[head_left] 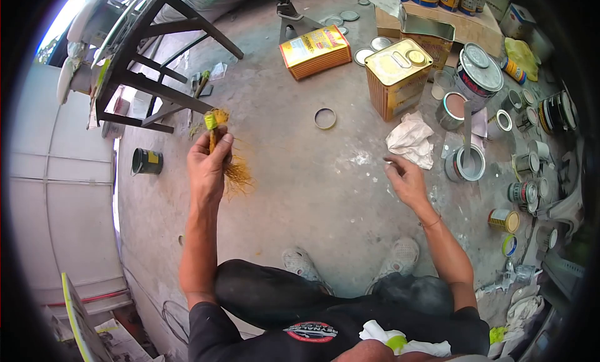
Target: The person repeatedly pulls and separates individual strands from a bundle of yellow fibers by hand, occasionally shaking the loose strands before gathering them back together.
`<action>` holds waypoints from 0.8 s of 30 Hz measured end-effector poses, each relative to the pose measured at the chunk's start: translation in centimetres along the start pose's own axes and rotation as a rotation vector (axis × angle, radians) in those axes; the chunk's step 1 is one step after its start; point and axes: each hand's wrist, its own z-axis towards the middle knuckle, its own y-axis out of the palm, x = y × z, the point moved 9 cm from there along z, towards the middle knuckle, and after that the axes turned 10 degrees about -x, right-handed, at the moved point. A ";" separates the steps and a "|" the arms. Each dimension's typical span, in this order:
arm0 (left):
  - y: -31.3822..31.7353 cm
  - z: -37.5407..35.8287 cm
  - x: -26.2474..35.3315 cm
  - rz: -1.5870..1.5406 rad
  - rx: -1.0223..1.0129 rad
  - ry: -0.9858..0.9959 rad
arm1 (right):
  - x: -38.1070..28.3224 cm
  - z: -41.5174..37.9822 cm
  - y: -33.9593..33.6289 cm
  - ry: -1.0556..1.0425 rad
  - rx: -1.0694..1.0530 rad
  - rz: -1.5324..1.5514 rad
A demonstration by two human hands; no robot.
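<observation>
Two hands over concrete floor [300, 193], left hand [208, 165] fisted around yellow-fibre brush [215, 128], bristle tuft hanging just right of it, right hand [406, 179] loosely spread, fingertips pinched on nothing visible, crumpled rag [411, 139] just above it, open paint can [465, 163] right of it.

Left hand [208, 165] clutches a yellow fibre bundle [228, 159]; right hand [405, 179] hovers beside a crumpled rag [411, 139].

Crumpled cloth [410, 139] lies between square tin [397, 76] and open can [465, 163].
</observation>
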 end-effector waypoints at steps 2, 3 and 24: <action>4.2 -0.8 -0.7 0.046 -0.121 -0.089 | -8.4 -0.5 0.7 -0.350 -0.030 0.004; 5.8 -1.3 -0.9 0.063 -0.175 -0.096 | -11.7 -0.9 1.1 -0.430 -0.080 0.000; 14.0 -5.6 -4.7 -0.229 -0.511 -0.334 | -12.1 -0.3 8.4 -0.193 -0.649 0.474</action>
